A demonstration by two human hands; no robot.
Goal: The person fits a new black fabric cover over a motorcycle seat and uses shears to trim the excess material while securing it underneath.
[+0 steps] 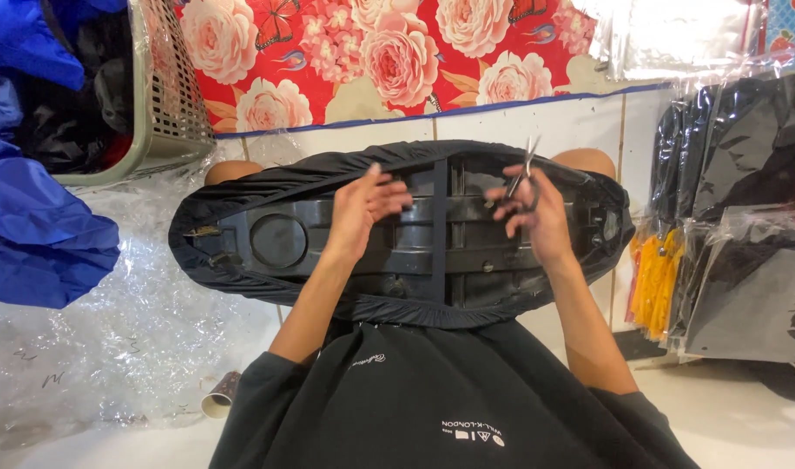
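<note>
Head view: an upturned black seat base [284, 239], its edge wrapped in a black fabric cover [397, 156], lies across the person's lap over the tiled floor [745, 417]. The left hand [362, 213], fingers loosely spread, rests on the plastic underside. The right hand [536, 213] grips small scissors [526, 169], blades upward. A grey basket [167, 95] stands at upper left, blue cloth [32, 234] beside it.

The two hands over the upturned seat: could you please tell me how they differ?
The right hand grips scissors, blades pointing up; the left hand holds no tool. The left hand has its fingers spread towards the black strap, while the right hand is curled shut. Both hover over the seat's black underside.
</note>
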